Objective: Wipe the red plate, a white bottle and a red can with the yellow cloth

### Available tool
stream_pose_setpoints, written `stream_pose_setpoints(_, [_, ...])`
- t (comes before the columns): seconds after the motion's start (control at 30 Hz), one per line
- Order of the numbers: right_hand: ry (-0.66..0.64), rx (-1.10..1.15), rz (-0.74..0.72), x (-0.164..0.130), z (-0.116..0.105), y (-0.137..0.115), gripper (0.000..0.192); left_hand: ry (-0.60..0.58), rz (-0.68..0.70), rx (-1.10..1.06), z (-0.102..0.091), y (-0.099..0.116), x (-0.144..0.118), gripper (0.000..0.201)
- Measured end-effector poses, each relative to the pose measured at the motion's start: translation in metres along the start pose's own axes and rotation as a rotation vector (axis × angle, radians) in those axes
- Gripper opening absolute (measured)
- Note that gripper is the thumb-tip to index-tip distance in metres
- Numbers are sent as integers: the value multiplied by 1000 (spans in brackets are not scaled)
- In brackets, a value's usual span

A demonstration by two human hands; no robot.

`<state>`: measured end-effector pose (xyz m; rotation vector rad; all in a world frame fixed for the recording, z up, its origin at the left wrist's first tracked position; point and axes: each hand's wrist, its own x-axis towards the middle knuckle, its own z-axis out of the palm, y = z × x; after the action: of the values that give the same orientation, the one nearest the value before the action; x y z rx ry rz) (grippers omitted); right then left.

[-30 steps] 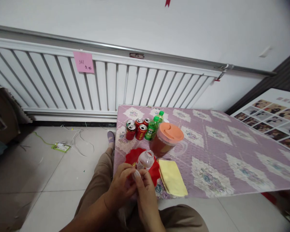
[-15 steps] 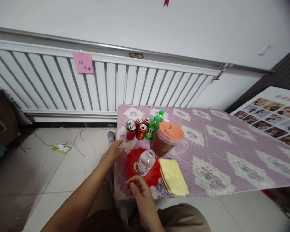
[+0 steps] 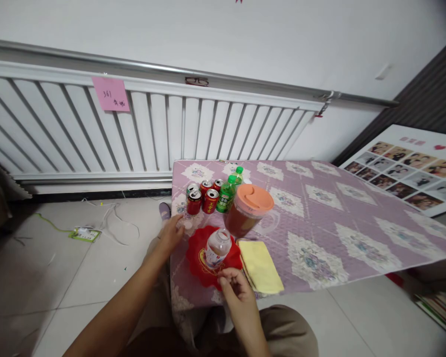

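Note:
My left hand [image 3: 173,234] is at the table's left edge, in front of the cans. Its fingers are spread, with nothing visible in them. Beside the front right rim of a scalloped red plate [image 3: 195,250] is my right hand [image 3: 240,292], thumb and fingers curled together in a pinch. Whether they hold the rim or something small is hidden. A clear jar [image 3: 218,248] with a printed label stands upright and uncapped on the plate. Behind it is a pitcher [image 3: 245,215] of brown liquid with an orange lid [image 3: 255,198].
Several red drink cans [image 3: 210,202] and two green-capped bottles [image 3: 226,196] stand behind the plate. A folded yellow cloth [image 3: 262,265] lies to its right. The patterned tablecloth [image 3: 297,218] reaches towards a photo board [image 3: 405,168]. A power strip [image 3: 83,234] and cables are on the floor.
My right hand has moved right, from the plate's front left to its front right rim. My left hand stays near the cans. The camera view has turned slightly right.

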<state>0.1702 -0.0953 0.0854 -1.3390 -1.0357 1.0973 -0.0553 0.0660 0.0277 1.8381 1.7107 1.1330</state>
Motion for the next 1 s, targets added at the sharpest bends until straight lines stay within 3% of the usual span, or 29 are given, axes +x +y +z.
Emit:
stream_pose_setpoints(0.13, [103, -102, -90, 22, -17, 14, 39, 58, 77, -118, -4, 29, -36, 43])
stream_pose_setpoints(0.27, [130, -326, -200, 40, -20, 23, 56, -50, 203, -237, 5, 64, -68, 67])
stream_pose_setpoints(0.4, [112, -450, -284, 50, -12, 28, 63, -87, 187, -227, 19, 85, -77, 87])
stream_pose_setpoints(0.57, [103, -502, -312, 52, -6, 33, 60, -112, 138, -210, 26, 96, -77, 92])
stream_pose_setpoints(0.73, [107, -464, -331, 53, 2, 31, 54, -86, 121, -229, 25, 103, -72, 81])
stream_pose_setpoints(1.0, [48, -448, -349, 52, -2, 28, 49, -107, 125, -283, 25, 98, -62, 77])
